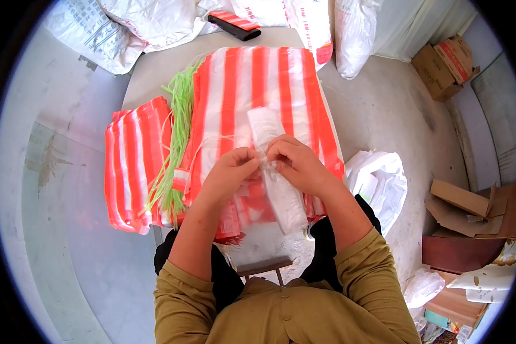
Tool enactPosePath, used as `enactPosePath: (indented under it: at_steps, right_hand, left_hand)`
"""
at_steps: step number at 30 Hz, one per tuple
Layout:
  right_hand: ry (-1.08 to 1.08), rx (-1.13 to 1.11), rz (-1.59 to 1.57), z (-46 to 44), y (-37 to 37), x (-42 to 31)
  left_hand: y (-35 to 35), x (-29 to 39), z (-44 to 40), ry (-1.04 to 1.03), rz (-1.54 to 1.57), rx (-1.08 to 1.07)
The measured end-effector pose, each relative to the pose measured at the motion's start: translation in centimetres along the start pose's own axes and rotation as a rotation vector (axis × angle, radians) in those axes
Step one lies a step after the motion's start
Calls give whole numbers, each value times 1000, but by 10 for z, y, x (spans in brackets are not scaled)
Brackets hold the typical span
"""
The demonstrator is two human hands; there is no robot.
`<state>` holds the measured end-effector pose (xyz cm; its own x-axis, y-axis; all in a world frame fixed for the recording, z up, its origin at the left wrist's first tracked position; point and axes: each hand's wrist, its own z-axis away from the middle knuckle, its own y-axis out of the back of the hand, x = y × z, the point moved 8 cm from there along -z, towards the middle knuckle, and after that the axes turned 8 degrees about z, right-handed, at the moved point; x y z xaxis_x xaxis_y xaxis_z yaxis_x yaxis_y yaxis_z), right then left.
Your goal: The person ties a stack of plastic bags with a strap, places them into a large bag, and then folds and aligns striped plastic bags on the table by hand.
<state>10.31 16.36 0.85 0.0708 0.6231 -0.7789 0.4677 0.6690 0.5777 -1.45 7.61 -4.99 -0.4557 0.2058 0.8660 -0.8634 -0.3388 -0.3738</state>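
Note:
A long, folded bundle of white plastic bags [286, 203] lies slantwise in front of me and narrows at its middle. My left hand [235, 169] pinches at that narrow waist from the left, thumb against fingers. From the right, my right hand [295, 163] pinches at the same spot with curled fingers. Whatever thin strip may be between the fingertips is too small to make out. Under the hands spreads a wide stack of red-and-white striped plastic bags [238, 74]. Light green plastic strips [180, 109] lie in a bunch along its left side.
A second striped bag stack [135, 166] hangs over the left edge of the table [155, 71]. A dark-and-striped roll [234, 26] and white sacks [155, 20] are at the back. On the right floor stand an open white bag [378, 186] and cardboard boxes [441, 66].

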Motion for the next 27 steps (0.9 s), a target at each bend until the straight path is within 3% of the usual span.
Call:
enactPosePath:
  at_steps: [12,15,23,27]
  right_hand:
    - [103,-19,-61,2,1,-6]
    - [-26,-111,-97,5,0,-5]
    - [114,-62,118,8,8,-17]
    - [198,14,152,11,14,-13]
  left_hand:
    - [2,2,-5,-99,-142,74]
    - [4,1,-6,-150,-180,87]
    - [1,6,-2,-197,-283,144]
    - [6,20,3,-454,-630,259]
